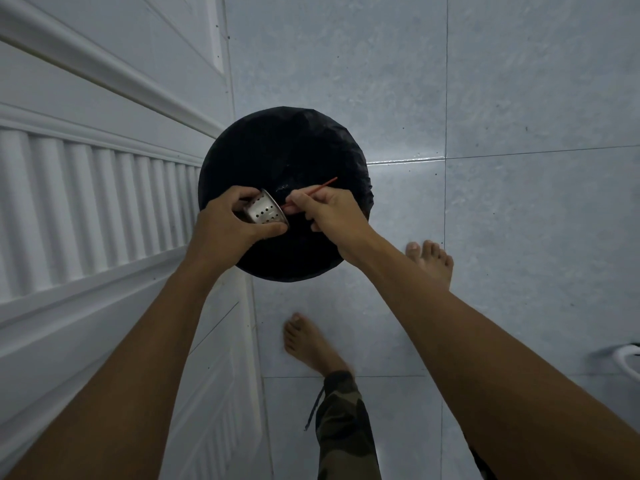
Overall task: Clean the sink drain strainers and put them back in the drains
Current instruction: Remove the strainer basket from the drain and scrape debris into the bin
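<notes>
My left hand [227, 220] grips a metal drain strainer [265, 211], a small perforated steel cup tilted on its side with its open rim facing right. My right hand [334, 211] pinches a thin red stick [320, 188], and its lower end pokes into the strainer's mouth. Both hands hover over a round bin lined with a black bag [294, 150]. The inside of the strainer is hidden from me.
White panelled cabinet doors [104, 168] run along the left. The floor is pale grey tile [519, 98]. My bare feet [304, 341] stand just below and right of the bin. A white object [627, 362] shows at the right edge.
</notes>
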`<state>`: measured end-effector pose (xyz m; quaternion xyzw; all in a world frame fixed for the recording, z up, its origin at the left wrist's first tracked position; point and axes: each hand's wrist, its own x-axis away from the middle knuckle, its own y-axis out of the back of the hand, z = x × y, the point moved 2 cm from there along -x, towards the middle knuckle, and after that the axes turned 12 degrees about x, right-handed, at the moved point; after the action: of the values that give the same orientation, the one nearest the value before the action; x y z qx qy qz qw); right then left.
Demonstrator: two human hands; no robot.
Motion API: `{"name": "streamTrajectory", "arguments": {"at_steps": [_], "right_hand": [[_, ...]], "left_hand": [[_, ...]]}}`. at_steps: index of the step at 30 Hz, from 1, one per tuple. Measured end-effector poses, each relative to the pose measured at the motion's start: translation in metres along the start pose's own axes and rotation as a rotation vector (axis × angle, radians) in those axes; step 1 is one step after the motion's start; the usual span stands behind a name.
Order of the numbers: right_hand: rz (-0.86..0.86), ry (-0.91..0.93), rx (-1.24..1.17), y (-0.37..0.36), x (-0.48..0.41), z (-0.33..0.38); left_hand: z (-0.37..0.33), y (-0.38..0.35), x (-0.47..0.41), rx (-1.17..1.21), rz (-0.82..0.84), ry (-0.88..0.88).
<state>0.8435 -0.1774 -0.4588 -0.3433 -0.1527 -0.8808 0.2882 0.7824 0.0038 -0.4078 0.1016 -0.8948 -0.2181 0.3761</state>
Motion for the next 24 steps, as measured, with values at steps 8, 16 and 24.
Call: {"name": "streamTrajectory", "arguments": {"at_steps": [8, 16, 24], "right_hand": [[-0.091, 0.052, 0.029, -0.002, -0.001, 0.006], [-0.313, 0.090, 0.124, -0.003, 0.003, 0.000], [-0.381, 0.015, 0.160, -0.006, 0.003, -0.009]], "left_hand": [[0.001, 0.002, 0.002, 0.000, 0.019, -0.012], [0.001, 0.007, -0.001, -0.081, -0.039, 0.055], [-0.001, 0.003, -0.004, -0.082, -0.014, 0.127]]}}
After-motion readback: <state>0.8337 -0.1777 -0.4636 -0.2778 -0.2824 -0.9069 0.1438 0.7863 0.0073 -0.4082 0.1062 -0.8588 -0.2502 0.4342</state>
